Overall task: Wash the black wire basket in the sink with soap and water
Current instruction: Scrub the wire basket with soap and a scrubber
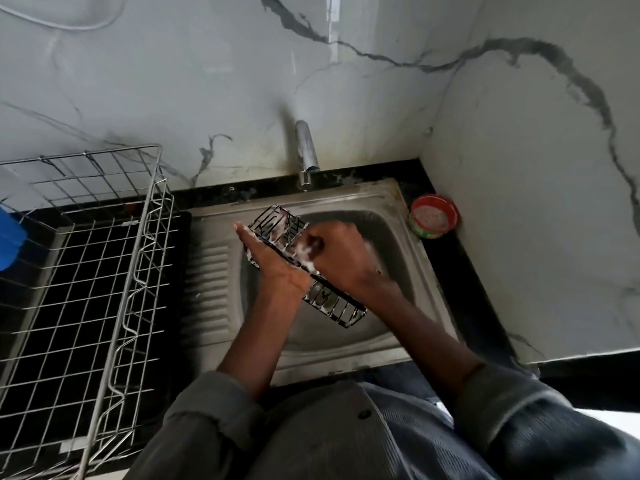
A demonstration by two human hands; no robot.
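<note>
A long black wire basket [332,303] is held tilted over the steel sink [408,258], flecked with white foam. My left hand [273,261] grips its near long side from the left, fingers stretched along the wire. Above the basket's middle, my right hand [339,254] is closed with soapy foam at its fingertips, pressed against the wires; whatever it holds is hidden by suds. The chrome tap [306,150] juts from the wall above the sink, and I see no water running.
A large steel wire dish rack [104,271] stands on the black counter to the left, a blue object [8,237] at its far left edge. A red round soap tub [434,216] sits at the sink's back right corner. Marble walls close the back and right.
</note>
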